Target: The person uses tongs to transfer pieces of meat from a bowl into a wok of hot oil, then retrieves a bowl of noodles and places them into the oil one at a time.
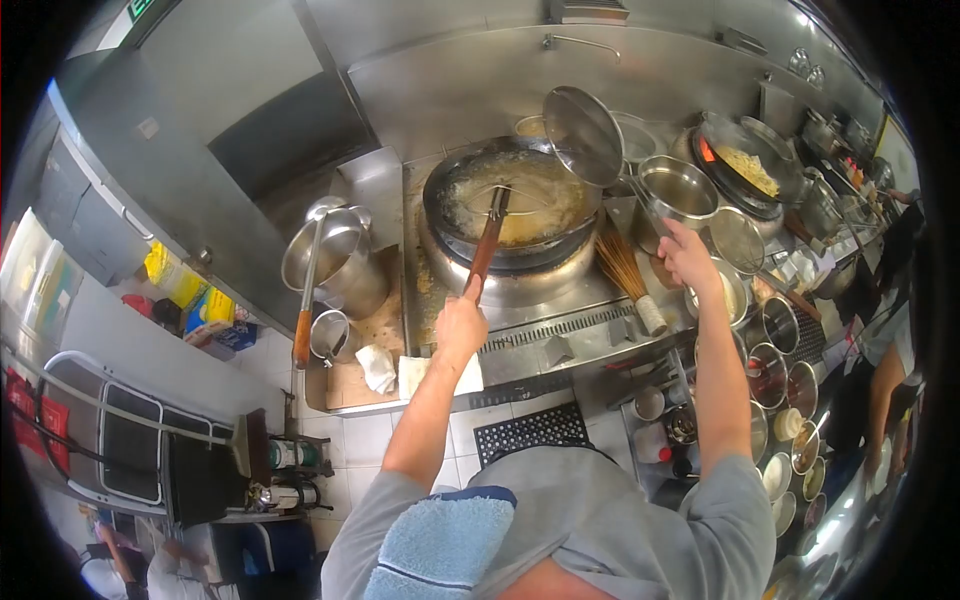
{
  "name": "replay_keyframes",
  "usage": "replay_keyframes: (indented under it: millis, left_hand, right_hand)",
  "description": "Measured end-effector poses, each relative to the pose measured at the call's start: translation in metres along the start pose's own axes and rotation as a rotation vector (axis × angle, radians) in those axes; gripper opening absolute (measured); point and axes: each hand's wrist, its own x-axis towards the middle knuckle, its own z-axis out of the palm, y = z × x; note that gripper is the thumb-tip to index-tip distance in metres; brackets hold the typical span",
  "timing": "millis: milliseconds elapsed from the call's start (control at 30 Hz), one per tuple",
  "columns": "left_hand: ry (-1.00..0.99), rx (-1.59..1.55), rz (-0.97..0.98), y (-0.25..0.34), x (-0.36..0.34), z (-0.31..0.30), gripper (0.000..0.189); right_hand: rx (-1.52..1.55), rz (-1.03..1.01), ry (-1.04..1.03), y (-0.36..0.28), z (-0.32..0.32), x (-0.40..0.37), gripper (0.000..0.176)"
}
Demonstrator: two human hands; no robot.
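My left hand point(462, 325) is closed around a wooden-handled utensil point(488, 240). Its metal head lies in the bubbling, yellowish liquid of a large wok point(432, 190), where I cannot make out its full shape. Up on the right, my right hand point(688, 258) grips the handle of a round skimmer point(583, 135). The skimmer is tilted up over the wok's right rim. Just beyond that hand stands a metal pot point(690, 190). A bamboo brush point(632, 275) rests on the stove between the wok and my right forearm.
Left of the wok are a steel pot point(350, 275) and a wooden-handled ladle point(306, 300). A second wok point(745, 165) holding yellow food stands right. Several seasoning containers point(768, 370) line my right side. A person's arm point(885, 390) shows at far right.
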Motion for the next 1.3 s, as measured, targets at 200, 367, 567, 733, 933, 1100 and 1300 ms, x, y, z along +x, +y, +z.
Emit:
replay_keyframes:
  millis: [200, 367, 567, 733, 933, 1100, 1300]
  left_hand:
    - [0.027, 0.069, 0.044, 0.001, 0.01, 0.011, 0.063]
    - [-0.032, 0.087, 0.086, 0.003, -0.001, 0.007, 0.063]
    - [-0.013, 0.137, 0.062, -0.003, -0.009, 0.012, 0.062]
    - [0.149, 0.192, 0.13, -0.002, -0.048, 0.007, 0.06]
    - [0.159, -0.035, 0.135, 0.001, -0.109, -0.02, 0.061]
    - [0.145, -0.176, -0.005, -0.024, -0.149, -0.02, 0.053]
    - [0.5, -0.276, 0.253, -0.008, -0.152, -0.075, 0.033]
  right_hand:
    - [-0.083, -0.024, 0.027, 0.002, 0.001, 0.012, 0.052]
    - [-0.114, -0.031, 0.018, -0.014, 0.005, 0.019, 0.05]
    - [-0.241, -0.007, -0.026, -0.019, 0.005, 0.049, 0.055]
    - [-0.374, 0.008, -0.081, -0.006, 0.005, 0.1, 0.052]
    - [-0.31, 0.025, -0.233, -0.003, 0.018, 0.151, 0.018]
    - [-0.23, 0.009, -0.332, 0.004, 0.036, 0.188, 0.013]
    - [-0.173, -0.015, -0.432, -0.006, 0.063, 0.211, 0.013]
